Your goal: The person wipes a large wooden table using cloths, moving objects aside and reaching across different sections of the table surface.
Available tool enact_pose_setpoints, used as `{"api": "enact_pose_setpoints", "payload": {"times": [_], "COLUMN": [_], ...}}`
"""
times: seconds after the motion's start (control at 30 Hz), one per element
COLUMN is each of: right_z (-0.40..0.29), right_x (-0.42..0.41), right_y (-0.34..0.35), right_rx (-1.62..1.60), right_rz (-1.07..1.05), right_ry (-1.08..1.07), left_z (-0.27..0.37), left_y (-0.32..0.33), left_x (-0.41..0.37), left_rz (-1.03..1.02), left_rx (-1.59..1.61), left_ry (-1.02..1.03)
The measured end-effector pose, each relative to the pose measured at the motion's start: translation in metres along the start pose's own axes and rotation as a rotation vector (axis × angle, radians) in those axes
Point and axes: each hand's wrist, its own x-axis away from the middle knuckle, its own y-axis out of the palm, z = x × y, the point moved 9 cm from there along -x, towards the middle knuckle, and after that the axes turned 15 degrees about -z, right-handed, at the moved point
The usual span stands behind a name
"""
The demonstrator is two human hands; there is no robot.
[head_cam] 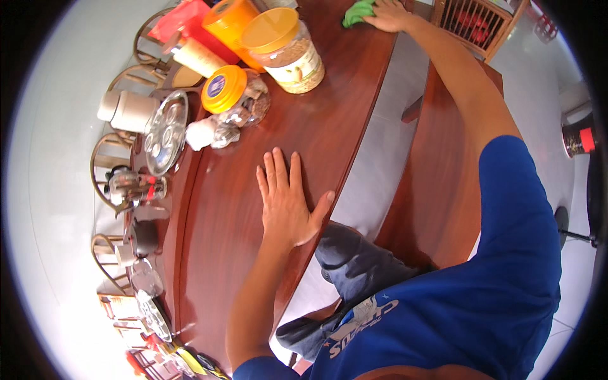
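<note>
My left hand (288,204) rests palm down on the dark red wooden table (237,228), near its edge, fingers spread with nothing in them. Far off at the top, my right arm is stretched out along the table. There my right hand (390,16) holds a crumpled green cloth (358,13) against the tabletop. Ahead of my left hand are a clear jar with a yellow lid (225,90) and a small knotted plastic bag (225,136). A taller plastic jar of grain-like food (297,61) stands beyond them.
A round metal tray (166,133) with cups, a white canister (133,112) and a glass pot (146,277) stand on the table's far side. Wooden chairs (107,159) line that side. A wooden bench (427,190) is at my right, with a slatted wooden cabinet (463,28) beyond.
</note>
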Motion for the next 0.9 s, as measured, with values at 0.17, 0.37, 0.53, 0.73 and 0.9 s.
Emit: {"api": "enact_pose_setpoints", "payload": {"times": [0.17,0.37,0.53,0.73,0.9], "right_z": [-0.076,-0.126,-0.211,-0.254,-0.330], "right_x": [0.046,0.117,0.172,0.213,0.236], "right_y": [0.016,0.014,0.012,0.014,0.010], "right_rx": [0.034,0.031,0.032,0.074,0.130], "right_rz": [-0.114,-0.059,-0.133,-0.160,-0.155], "right_ry": [-0.080,-0.159,-0.246,-0.297,-0.448], "left_z": [-0.011,-0.018,-0.041,-0.043,-0.069], "left_y": [0.002,0.003,0.004,0.029,0.048], "left_x": [0.014,0.020,0.060,0.167,0.283], "left_rz": [0.110,0.309,0.502,0.498,0.643], "left_rx": [0.022,0.105,0.246,0.409,0.590], "left_ry": [-0.013,-0.047,-0.125,-0.155,-0.279]}}
